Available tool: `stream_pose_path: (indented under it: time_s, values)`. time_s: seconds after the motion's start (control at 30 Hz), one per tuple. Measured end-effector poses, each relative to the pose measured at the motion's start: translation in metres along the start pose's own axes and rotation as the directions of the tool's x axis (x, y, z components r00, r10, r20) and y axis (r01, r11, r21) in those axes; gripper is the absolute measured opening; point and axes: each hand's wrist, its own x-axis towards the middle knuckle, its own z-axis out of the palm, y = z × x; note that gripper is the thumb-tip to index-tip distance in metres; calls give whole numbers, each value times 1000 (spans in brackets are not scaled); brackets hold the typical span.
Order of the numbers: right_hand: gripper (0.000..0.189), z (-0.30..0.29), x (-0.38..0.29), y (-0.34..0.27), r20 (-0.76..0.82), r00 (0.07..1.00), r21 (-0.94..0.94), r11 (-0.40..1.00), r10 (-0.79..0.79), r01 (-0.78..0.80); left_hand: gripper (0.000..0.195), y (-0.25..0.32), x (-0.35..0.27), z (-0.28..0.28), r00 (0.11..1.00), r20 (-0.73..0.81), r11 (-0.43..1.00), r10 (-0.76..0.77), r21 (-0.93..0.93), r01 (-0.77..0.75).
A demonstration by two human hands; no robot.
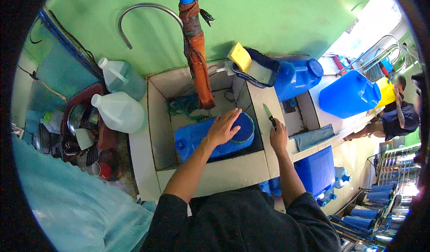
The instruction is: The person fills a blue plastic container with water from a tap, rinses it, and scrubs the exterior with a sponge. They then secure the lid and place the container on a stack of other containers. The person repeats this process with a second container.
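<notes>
A blue plastic jerrycan (198,136) lies on its side in the tiled sink basin (163,154), its wide blue cap (247,127) facing right. My left hand (222,128) is over the jerrycan beside the cap, fingers extended and grasping nothing; whether the palm touches the plastic is unclear. In my right hand (278,137) is a small knife (267,112) with a dark handle, its blade pointing away from me over the tiled ledge right of the basin. Above the jerrycan hangs a pipe end wrapped in orange-brown material (199,67).
Left of the basin stand two translucent jugs (119,112). A dark tub (260,73) with a yellow sponge (240,57) sits behind the ledge. More blue jerrycans (347,94) line the right counter, near a folded cloth (314,137). Another person (399,117) is at far right.
</notes>
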Motion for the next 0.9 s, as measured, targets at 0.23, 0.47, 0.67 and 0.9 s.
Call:
stream_pose_path:
  time_s: [0.23,0.47,0.67,0.9]
  values:
    - [39,36,-3,-52,-108,971,510,827,-212,237,33,-6,45,-1,968,204,989,-145,-12,151]
    - [23,25,17,-104,150,909,367,876,-389,314,13,-17,53,-22,934,323,988,-151,77,134]
    - [19,21,38,-120,349,811,210,883,-469,420,11,-16,52,-36,921,361,984,-147,147,99]
    - [27,36,38,-116,342,875,301,922,-344,245,11,-5,51,-32,920,383,977,-82,212,-1]
